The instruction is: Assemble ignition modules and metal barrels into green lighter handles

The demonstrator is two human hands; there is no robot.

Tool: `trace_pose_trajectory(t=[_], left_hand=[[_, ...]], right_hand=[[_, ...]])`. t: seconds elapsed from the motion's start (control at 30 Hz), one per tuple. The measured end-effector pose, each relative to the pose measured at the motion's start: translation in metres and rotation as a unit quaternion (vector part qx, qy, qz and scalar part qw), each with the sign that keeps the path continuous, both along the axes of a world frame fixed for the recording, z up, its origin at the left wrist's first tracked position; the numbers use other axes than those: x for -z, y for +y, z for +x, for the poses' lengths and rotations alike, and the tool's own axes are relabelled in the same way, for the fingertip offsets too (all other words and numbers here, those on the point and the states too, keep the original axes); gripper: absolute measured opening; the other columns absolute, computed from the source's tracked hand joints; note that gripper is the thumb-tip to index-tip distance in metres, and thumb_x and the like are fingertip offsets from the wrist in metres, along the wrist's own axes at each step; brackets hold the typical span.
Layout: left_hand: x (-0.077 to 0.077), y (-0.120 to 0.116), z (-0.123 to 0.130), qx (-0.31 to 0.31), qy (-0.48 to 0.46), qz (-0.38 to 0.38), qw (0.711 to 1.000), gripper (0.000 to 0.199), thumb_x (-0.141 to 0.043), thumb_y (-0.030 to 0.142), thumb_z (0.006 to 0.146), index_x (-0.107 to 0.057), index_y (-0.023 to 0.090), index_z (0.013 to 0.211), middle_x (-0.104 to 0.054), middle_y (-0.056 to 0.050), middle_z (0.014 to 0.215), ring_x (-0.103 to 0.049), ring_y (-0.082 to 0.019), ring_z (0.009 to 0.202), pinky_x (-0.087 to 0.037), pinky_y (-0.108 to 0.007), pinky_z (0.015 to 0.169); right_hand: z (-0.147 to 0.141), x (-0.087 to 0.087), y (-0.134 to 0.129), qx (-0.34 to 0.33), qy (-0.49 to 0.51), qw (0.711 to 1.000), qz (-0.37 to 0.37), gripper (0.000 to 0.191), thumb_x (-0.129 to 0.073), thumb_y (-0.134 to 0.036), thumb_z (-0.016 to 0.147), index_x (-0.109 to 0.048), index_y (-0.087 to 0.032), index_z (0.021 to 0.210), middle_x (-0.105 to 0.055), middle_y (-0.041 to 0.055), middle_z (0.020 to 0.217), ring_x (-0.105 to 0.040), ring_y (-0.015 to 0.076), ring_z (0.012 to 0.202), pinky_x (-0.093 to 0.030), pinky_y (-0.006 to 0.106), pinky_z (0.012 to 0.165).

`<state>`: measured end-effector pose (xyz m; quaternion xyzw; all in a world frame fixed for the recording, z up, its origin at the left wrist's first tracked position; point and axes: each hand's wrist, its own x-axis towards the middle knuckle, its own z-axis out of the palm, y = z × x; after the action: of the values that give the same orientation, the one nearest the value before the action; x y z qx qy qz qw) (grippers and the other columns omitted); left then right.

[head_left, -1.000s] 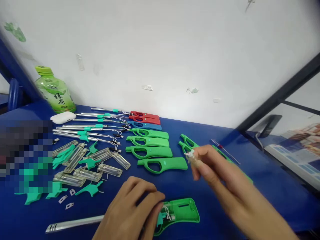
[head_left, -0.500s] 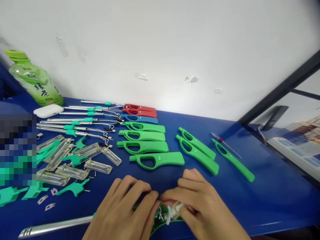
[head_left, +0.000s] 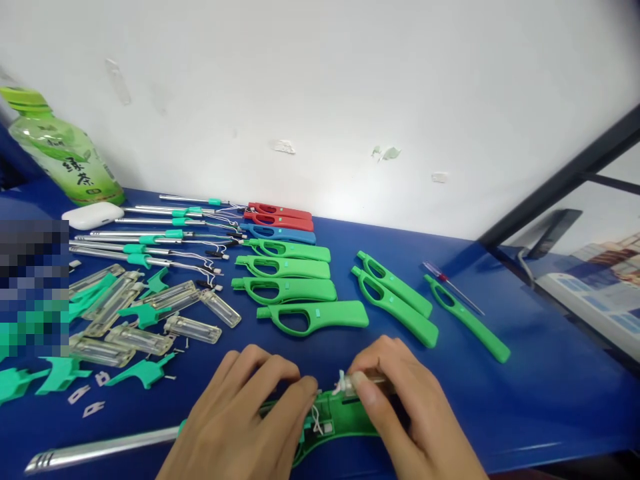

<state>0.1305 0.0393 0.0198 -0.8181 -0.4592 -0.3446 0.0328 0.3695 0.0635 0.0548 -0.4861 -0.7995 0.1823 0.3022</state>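
Note:
At the near edge of the table lies an open green lighter shell (head_left: 345, 415) with a long metal tube (head_left: 105, 448) running out to the left. My left hand (head_left: 240, 417) is closed over the shell's front part, covering much of it. White wires (head_left: 316, 417) and a small connector show inside, beside my left fingertips. Between thumb and fingers, my right hand (head_left: 413, 407) pinches a clear fuel tank (head_left: 347, 385) with a pale valve end. The tank is just above the shell's handle; most of it is hidden by my fingers.
Several green shell halves (head_left: 313, 317) lie ahead, near red (head_left: 280, 220) and blue ones. Metal tubes (head_left: 150, 248), clear tanks (head_left: 193, 329) and green triggers (head_left: 145, 373) fill the left. A screwdriver (head_left: 460, 293) lies right. A tea bottle (head_left: 65, 153) stands by the wall.
My right hand has lifted the fuel tank up and away from the shell's wired section, so more of the shell's inside shows. My left hand stays over the shell.

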Motion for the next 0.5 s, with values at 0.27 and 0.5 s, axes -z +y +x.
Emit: trace_pose_trajectory(t=[0.27,0.5], left_hand=[[0.0022,0.0008,-0.0007,0.008,-0.002,0.008,1.0,0.022,-0.058,0.014,0.111,-0.072,0.028,0.117,-0.076,0.001,0.105,-0.066,-0.02,0.095,-0.056,-0.037,0.089],[0.0017,0.0018,0.0002,0.0,-0.008,-0.001,1.0,0.023,-0.055,0.014,0.112,-0.073,0.029,0.115,-0.075,0.001,0.104,-0.065,-0.019,0.093,-0.055,-0.037,0.088]], right_hand=[[-0.0034,0.0036,0.0031,-0.031,-0.026,0.999,-0.016,0.023,-0.057,-0.033,0.115,-0.069,-0.029,0.096,-0.079,-0.0013,0.089,-0.077,0.0228,0.089,-0.064,0.038,0.091],[-0.0038,0.0054,0.0024,-0.035,-0.026,0.999,-0.014,0.022,-0.058,-0.032,0.115,-0.069,-0.029,0.097,-0.08,-0.0021,0.089,-0.079,0.0224,0.09,-0.064,0.04,0.104]])
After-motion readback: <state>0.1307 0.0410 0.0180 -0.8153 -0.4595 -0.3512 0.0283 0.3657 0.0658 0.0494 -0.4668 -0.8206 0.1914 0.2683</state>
